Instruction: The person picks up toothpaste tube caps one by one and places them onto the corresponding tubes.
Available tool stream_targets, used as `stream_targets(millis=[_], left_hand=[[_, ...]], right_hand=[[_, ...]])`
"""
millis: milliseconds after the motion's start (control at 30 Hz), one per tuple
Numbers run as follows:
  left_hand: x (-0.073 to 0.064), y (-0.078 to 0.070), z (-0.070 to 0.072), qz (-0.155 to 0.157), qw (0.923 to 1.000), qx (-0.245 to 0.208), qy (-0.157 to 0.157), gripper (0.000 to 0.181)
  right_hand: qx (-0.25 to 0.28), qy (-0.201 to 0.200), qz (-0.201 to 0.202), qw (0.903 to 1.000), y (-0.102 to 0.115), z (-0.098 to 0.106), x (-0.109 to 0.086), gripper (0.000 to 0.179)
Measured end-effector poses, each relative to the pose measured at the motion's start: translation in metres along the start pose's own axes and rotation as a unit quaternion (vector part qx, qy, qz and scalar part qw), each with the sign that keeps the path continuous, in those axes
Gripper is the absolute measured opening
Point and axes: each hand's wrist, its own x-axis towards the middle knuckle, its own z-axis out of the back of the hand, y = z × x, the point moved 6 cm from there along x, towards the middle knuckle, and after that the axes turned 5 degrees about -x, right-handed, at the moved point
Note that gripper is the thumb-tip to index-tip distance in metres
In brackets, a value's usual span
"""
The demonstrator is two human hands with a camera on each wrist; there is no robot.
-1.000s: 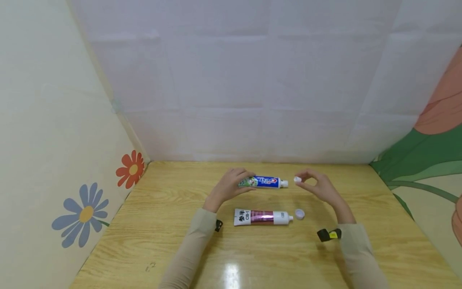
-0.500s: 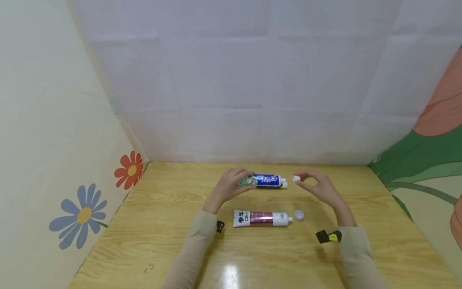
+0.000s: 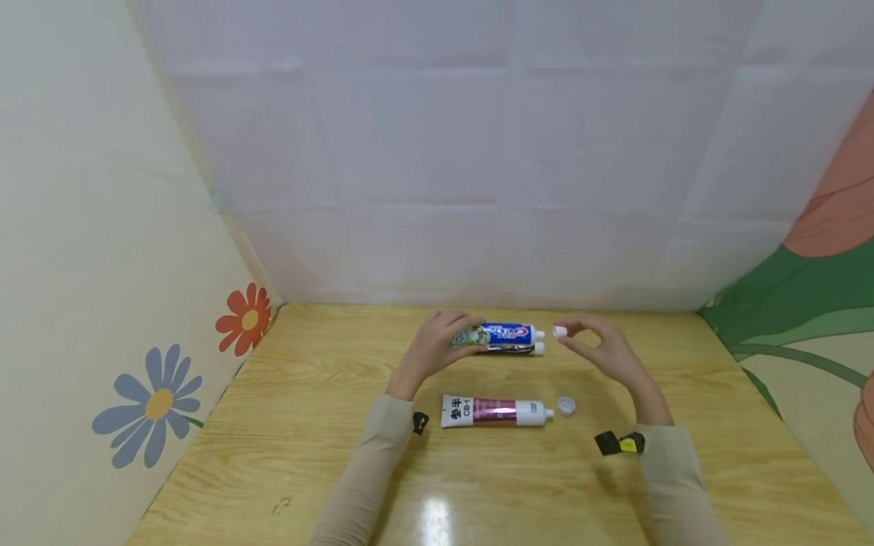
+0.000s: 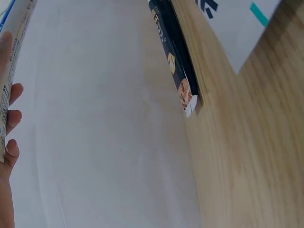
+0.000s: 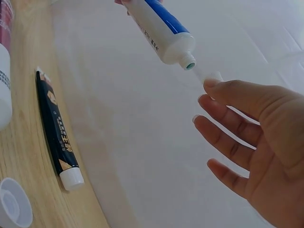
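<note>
My left hand [image 3: 432, 345] grips a blue, white and green toothpaste tube [image 3: 508, 334] by its tail half. The tube is raised over the table, its bare nozzle [image 5: 188, 62] pointing right. Just off that nozzle, my right hand [image 3: 608, 355] pinches a small white cap [image 3: 560, 332] between thumb and forefinger; the other fingers are loosely bent. In the right wrist view the thumb hides part of this cap. Under the raised tube, a black toothpaste tube [image 5: 58, 128] lies on the table with its white cap on.
Nearer the body, a pink and white toothpaste tube [image 3: 495, 411] lies uncapped, with a wide white cap [image 3: 566, 406] just right of its nozzle. The wooden table [image 3: 307, 425] meets a white cloth backdrop [image 3: 423, 189] behind. Flower-painted walls stand at both sides.
The blue tube has risen slightly in my left hand, so more of the black tube shows below it. The pinched cap has turned and shifted slightly up and left.
</note>
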Motion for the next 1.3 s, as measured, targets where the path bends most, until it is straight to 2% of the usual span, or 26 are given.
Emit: stream_targets(millis=[200, 433, 600, 933, 1100, 1300], left_hand=[[0.003, -0.001, 0.001, -0.002, 0.9999, 0.004, -0.012, 0.047], [0.006, -0.005, 0.005, -0.007, 0.9995, 0.008, -0.031, 0.050], [0.008, -0.010, 0.009, -0.016, 0.9991, 0.015, -0.037, 0.051], [0.009, -0.013, 0.011, -0.024, 0.9984, 0.030, -0.040, 0.050], [0.009, -0.015, 0.014, -0.032, 0.9975, 0.037, -0.052, 0.052], [0.011, -0.018, 0.019, -0.038, 0.9959, 0.051, -0.064, 0.052]], right_hand=[[0.007, -0.004, -0.002, 1.0000, 0.011, 0.003, 0.000, 0.029], [-0.002, -0.012, 0.028, 0.9995, 0.047, 0.012, -0.004, 0.025], [-0.003, -0.017, 0.046, 0.9988, 0.057, 0.013, -0.004, 0.025], [-0.001, -0.024, 0.059, 0.9980, 0.060, 0.012, -0.005, 0.025], [-0.006, -0.030, 0.066, 0.9973, 0.059, 0.010, -0.005, 0.025], [-0.004, -0.035, 0.063, 0.9974, 0.033, 0.002, -0.001, 0.026]])
